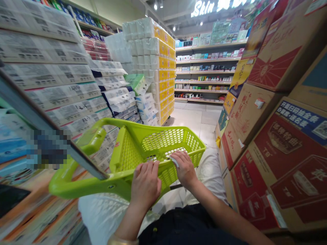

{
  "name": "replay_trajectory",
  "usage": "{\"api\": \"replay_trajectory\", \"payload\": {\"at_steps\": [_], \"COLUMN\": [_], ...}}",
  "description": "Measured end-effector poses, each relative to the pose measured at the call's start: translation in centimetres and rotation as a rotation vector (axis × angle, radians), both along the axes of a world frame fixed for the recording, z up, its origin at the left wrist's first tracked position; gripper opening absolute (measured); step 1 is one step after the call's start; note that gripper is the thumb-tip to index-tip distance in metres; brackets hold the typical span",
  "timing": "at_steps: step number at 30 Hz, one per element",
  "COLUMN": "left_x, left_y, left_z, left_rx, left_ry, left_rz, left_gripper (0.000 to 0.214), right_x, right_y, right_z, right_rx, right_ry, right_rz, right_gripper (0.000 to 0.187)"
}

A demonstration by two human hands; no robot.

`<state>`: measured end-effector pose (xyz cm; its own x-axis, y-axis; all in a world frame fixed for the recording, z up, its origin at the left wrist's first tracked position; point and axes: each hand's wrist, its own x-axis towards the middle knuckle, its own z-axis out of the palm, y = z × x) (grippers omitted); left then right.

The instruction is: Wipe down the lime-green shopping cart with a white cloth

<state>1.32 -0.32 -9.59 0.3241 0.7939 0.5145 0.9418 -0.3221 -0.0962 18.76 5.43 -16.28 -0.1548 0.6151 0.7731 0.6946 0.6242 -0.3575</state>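
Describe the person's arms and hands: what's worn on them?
The left hand and right hand wear no gloves, and the right forearm is bare, with no sleeve. A pale gold band circles the left forearm low in the view. No cables or markings show.

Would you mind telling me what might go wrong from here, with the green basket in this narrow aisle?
The lime-green shopping basket sits close to the stacked paper packs on the left, so its long handle might snag them. The red-and-tan cartons crowd the right, and a knock might shift them. The small white item under the right hand might slip and fall.
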Motion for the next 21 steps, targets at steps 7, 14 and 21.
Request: {"api": "replay_trajectory", "payload": {"at_steps": [7, 14, 21], "left_x": [0.1, 0.1, 0.1], "left_y": [0.0, 0.0, 0.1], "left_z": [0.1, 0.0, -0.2], "left_rx": [0.012, 0.033, 0.041], "left_ry": [-0.001, 0.003, -0.008], "left_rz": [0.001, 0.001, -0.003], "left_gripper": [0.043, 0.043, 0.044], "right_x": [-1.3, 0.4, -0.9], "right_y": [-0.6, 0.2, -0.3], "right_z": [0.4, -0.1, 0.2], "right_rx": [-0.009, -0.018, -0.003], "right_ry": [0.020, 0.032, 0.012], "right_rz": [0.056, -0.018, 0.040], "right_gripper": [0.033, 0.035, 0.039]}}
